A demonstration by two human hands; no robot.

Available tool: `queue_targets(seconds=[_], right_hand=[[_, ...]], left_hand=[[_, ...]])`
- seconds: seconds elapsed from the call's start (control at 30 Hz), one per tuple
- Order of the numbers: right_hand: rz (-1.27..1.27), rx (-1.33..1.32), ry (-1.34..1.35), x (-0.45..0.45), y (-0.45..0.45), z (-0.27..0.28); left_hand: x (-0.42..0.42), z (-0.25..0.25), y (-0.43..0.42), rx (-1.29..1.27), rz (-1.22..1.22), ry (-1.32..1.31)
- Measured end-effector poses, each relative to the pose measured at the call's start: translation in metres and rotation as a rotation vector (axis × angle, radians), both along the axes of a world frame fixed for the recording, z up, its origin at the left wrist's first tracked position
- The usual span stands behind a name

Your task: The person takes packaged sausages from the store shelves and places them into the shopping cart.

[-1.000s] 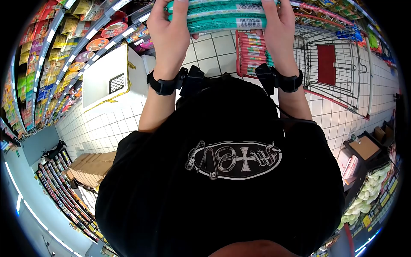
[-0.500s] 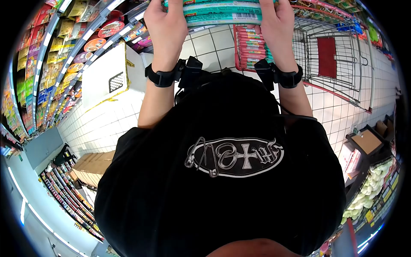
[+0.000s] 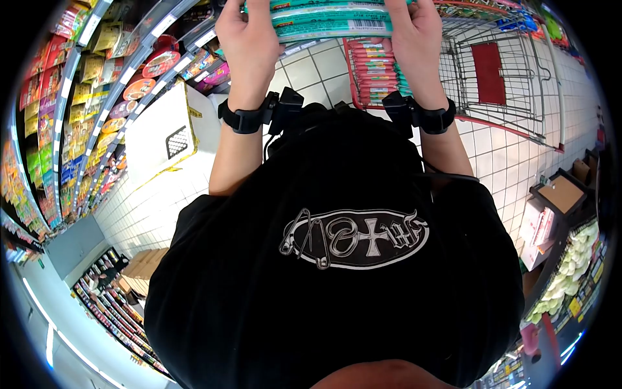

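Head view, held packs: several long, slim, teal plastic-wrapped packs [image 3: 330, 28] lie side by side at the top edge, which cuts off part of the bundle; a barcode shows near the right end.
Left hand: the bare left hand [image 3: 249, 48] grasps the left end of the bundle, thumb over the near face; its other fingers are largely hidden.
Right hand: the bare right hand [image 3: 416, 47] grasps the opposite end likewise, a fingertip showing just below the lowest pack.
Weight and stiffness: probably light singly, modest as a bundle; the packs look fairly firm along their length, though how far they give under pressure cannot be told.
Surface: the glossy film catches light and is likely slippery, so inner packs could slide out.
Best hold: both ends, thumbs above and fingers beneath, with even inward pressure; squeezing hard at mid-length might crush the contents.
Nearby stock: pink-red slim wrapped packs [image 3: 376, 72] lie stacked in a red-edged container [image 3: 350, 76], beside a grey wire shopping cart [image 3: 526, 87] on the white tiled floor [image 3: 324, 68].
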State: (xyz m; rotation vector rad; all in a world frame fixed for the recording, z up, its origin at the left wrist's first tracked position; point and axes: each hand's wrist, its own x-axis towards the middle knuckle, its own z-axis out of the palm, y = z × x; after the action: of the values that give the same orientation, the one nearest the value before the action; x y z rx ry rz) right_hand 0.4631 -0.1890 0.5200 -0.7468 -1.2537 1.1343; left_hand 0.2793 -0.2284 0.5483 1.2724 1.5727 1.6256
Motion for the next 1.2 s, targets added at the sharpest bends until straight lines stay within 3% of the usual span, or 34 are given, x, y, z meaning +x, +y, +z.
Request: queue_targets(seconds=[0.07,0.13,0.2,0.23,0.3,0.53,0.6,0.8,0.87,1.07,1.2], right_hand=[[-0.083,0.125,-0.032,-0.001,0.012,-0.018],[-0.157,0.250,-0.064,-0.002,0.011,-0.009],[-0.026,-0.104,-0.119,0.006,-0.003,0.007],[-0.030,-0.100,-0.122,0.004,-0.003,0.008],[-0.095,-0.058,-0.235,0.000,-0.003,0.008],[-0.109,0.065,-0.197,-0.028,0.006,0.006],[-0.132,-0.009,-0.346,-0.033,0.003,0.014],[-0.170,0.111,-0.299,-0.046,0.013,0.007],[-0.169,0.042,-0.276,-0.052,0.009,0.014],[-0.256,-0.034,-0.313,-0.063,0.008,0.010],[-0.310,-0.146,-0.328,-0.066,0.007,0.014]], left_hand=[[0.000,-0.006,0.007,0.066,-0.008,0.008],[-0.002,-0.010,0.011,0.059,-0.056,-0.333],[-0.003,-0.013,0.012,0.073,-0.069,-0.348],[-0.004,-0.013,0.014,0.094,-0.079,-0.356],[-0.009,-0.016,0.016,0.106,-0.098,-0.349],[-0.032,-0.015,0.018,0.117,-0.125,-0.366],[-0.038,-0.014,0.021,0.112,-0.131,-0.406],[-0.055,-0.027,0.035,0.222,-0.177,-0.224],[-0.059,-0.020,0.031,0.090,-0.243,-0.320],[-0.071,-0.006,0.032,0.012,-0.348,-0.315],[-0.078,-0.019,0.044,0.204,-0.444,-0.223]])
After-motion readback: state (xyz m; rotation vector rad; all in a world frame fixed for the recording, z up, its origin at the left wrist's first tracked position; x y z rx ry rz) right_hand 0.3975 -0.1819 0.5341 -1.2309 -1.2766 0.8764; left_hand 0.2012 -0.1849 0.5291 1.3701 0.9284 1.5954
